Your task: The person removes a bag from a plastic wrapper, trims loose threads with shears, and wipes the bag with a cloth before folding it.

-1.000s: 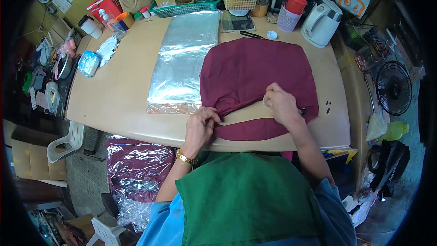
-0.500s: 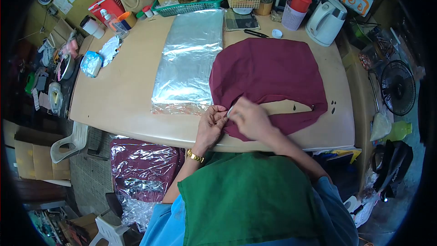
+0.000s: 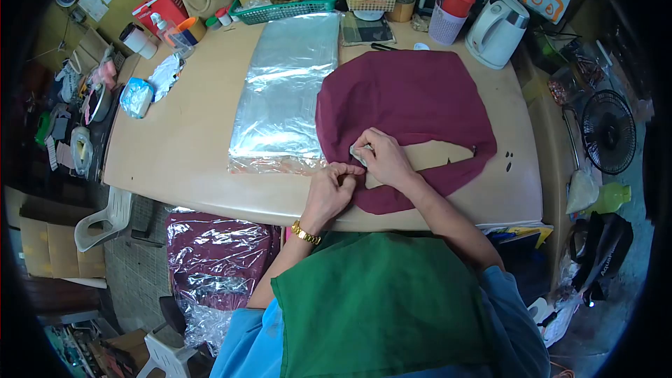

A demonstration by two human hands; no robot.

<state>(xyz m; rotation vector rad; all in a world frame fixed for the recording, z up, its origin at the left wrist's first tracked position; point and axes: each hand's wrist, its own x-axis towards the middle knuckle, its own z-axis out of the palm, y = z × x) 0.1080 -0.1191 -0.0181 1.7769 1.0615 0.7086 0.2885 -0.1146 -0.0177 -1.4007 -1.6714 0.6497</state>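
Maroon cloth (image 3: 413, 91): matt fabric, soft and lightly creased.
Plastic sheets (image 3: 287, 91): clear film, glossy and wrinkled, with bright glare.
Tabletop (image 3: 182, 133): pale, smooth, low sheen, like laminate.
Kettle (image 3: 495, 24): white plastic, glossy.
Wristwatch (image 3: 306, 233): gold-coloured metal, shiny.
Apron (image 3: 378, 301): green cloth, matt.
Small pale piece (image 3: 357, 155): perhaps paper or a cloth tag; too small to tell.

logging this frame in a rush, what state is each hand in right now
Left hand: closed, pinching the edge of the maroon cloth.
Right hand: closed, pinching a small pale piece at the cloth's edge; what it is cannot be told.
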